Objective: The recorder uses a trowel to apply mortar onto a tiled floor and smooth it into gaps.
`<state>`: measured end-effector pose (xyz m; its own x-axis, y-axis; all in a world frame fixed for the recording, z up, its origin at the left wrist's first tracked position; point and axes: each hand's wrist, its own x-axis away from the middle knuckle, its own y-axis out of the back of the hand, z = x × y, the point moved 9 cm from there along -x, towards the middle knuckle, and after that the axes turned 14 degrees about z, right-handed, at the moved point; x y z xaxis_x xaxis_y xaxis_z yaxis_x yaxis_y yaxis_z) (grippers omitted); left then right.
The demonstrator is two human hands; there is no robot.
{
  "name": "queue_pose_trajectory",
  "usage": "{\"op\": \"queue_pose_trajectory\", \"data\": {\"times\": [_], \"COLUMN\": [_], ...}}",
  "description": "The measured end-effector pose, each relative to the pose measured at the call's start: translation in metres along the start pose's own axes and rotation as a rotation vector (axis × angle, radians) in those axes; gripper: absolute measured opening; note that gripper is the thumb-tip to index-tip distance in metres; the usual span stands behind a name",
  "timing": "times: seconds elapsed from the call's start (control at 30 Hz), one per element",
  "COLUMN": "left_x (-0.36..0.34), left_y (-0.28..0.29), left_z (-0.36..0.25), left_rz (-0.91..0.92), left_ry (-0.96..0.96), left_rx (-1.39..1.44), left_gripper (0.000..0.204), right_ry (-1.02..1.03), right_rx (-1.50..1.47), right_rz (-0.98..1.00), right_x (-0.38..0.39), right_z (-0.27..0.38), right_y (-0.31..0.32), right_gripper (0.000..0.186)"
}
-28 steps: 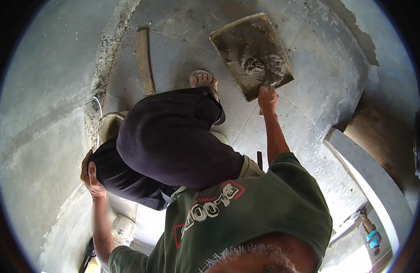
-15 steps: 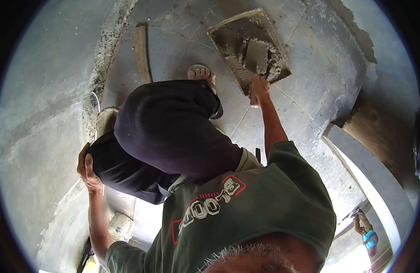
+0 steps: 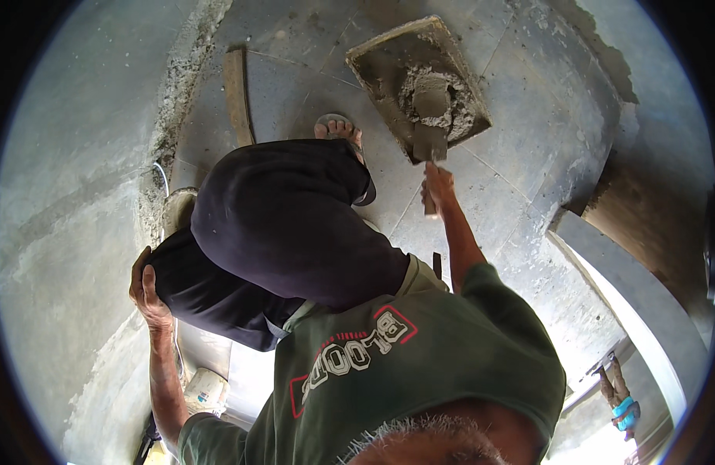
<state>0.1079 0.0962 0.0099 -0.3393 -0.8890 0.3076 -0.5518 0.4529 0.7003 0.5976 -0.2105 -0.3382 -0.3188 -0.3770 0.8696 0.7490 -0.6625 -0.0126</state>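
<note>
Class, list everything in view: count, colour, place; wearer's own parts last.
Shallow rectangular tray: 1, brown-grey, floor ahead
Rough mortar heap: 1, grey, in tray
Flat metal trowel: 1, grey, tray's near corner
Narrow wooden strip: 1, brown, upper left
Round bucket: 1, greyish, left of centre
Printed container: 1, whitish, lower left
Tiled floor: 1, grey, underneath
Plastered wall: 1, grey, left
Thick slab: 1, grey, right
Distant person: 1, blue top, lower right
Trousers: 1 pair, black, centre
Shirt: 1, green, bottom
Foot: 1, sandalled, upper centre
Left hand: 1, bare, on left knee
Right hand: 1, bare, gripping trowel
</note>
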Motion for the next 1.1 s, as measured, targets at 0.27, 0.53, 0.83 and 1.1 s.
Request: {"op": "queue_pose_trajectory", "data": {"times": [0.27, 0.53, 0.83, 1.1], "left_x": [0.004, 0.003, 0.010, 0.006], "left_y": [0.001, 0.004, 0.012, 0.013], "left_z": [0.002, -0.001, -0.008, -0.013], "left_rz": [0.014, -0.016, -0.076, -0.074], "left_ry": [0.037, -0.003, -0.013, 0.027], "left_rx": [-0.065, -0.076, -0.120, -0.150], "left_gripper": [0.051, 0.052, 0.054, 0.054], "right_ry": [0.450, 0.318, 0.369, 0.451], "right_rx": [0.297, 0.243, -0.142, -0.575], "right_rz": [-0.179, -0.038, 0.347, 1.029], "right_x": [-0.023, -0.021, 0.013, -0.023], "right_z": [0.018, 0.026, 0.130, 0.256], "right_y": [0.026, 0.032, -0.080, -0.253], "right_gripper": [0.029, 0.021, 0.026, 0.035]}}
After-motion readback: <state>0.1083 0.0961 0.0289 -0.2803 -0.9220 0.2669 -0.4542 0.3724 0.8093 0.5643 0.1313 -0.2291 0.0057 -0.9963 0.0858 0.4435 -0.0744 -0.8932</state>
